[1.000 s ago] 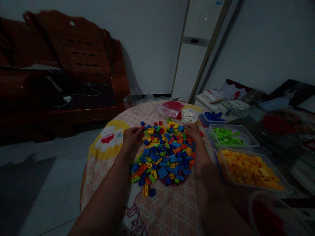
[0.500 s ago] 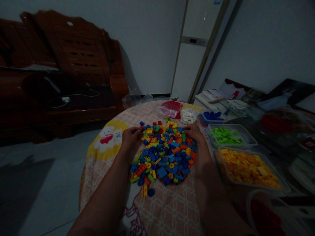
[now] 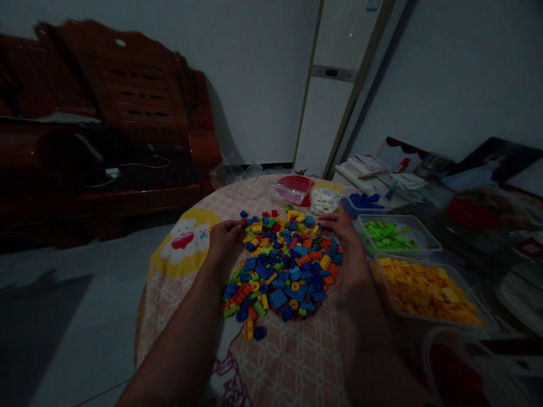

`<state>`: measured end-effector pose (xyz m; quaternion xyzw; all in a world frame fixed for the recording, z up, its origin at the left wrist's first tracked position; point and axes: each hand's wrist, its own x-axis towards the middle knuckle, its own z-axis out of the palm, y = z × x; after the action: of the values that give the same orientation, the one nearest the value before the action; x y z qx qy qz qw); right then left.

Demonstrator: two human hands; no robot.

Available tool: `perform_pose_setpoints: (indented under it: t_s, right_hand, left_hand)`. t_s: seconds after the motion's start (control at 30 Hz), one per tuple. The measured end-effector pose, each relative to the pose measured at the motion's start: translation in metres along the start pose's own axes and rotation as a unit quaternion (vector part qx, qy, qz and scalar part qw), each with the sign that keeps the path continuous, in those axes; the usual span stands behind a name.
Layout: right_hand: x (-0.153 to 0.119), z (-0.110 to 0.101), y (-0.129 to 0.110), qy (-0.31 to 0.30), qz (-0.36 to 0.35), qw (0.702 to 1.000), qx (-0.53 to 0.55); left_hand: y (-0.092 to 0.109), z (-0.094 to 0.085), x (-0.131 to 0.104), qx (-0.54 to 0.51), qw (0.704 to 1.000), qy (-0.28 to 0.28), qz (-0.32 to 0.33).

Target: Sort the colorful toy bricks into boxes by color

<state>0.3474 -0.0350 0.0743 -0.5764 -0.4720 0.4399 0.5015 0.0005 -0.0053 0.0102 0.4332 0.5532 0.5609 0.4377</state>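
A wide heap of mixed toy building bricks [image 3: 280, 265], mostly blue, yellow, orange and green, covers the middle of a round table with a patterned cloth [image 3: 297, 362]. At the heap's far left edge is my left hand [image 3: 224, 237], thumb and fingers closed together; whatever lies between the fingertips is too small and dark to make out. My right hand [image 3: 340, 227] is at the far right edge, its fingers stretched toward a yellow brick [image 3: 316, 229] and small blue pieces. A blue wheel-like piece [image 3: 260, 333] and a yellow brick [image 3: 249, 329] lie at the near edge.
To the right stand clear boxes of yellow bricks [image 3: 428, 291], green bricks [image 3: 388, 234] and blue bricks [image 3: 365, 200]; a container with red contents [image 3: 456, 373] is nearest me. White bricks [image 3: 324, 200] and a red tray [image 3: 299, 183] sit at the back. A wooden bench [image 3: 127, 102] is left.
My right hand has shifted slightly right, off the heap's edge, and its fingers show more. A yellow brick now shows by its fingertips. My left hand has barely moved.
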Motion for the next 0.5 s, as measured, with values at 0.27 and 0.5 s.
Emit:
perform_pose_setpoints:
  t_s: [0.27, 0.5]
  right_hand:
    - [-0.004, -0.001, -0.007, 0.017, 0.027, 0.997, 0.067]
    - [-0.007, 0.003, -0.012, 0.001, 0.002, 0.996, 0.093]
  left_hand:
    - [0.004, 0.001, -0.003, -0.001, 1.0, -0.01, -0.002]
    - [0.011, 0.0, -0.005, 0.016, 1.0, -0.009, 0.006]
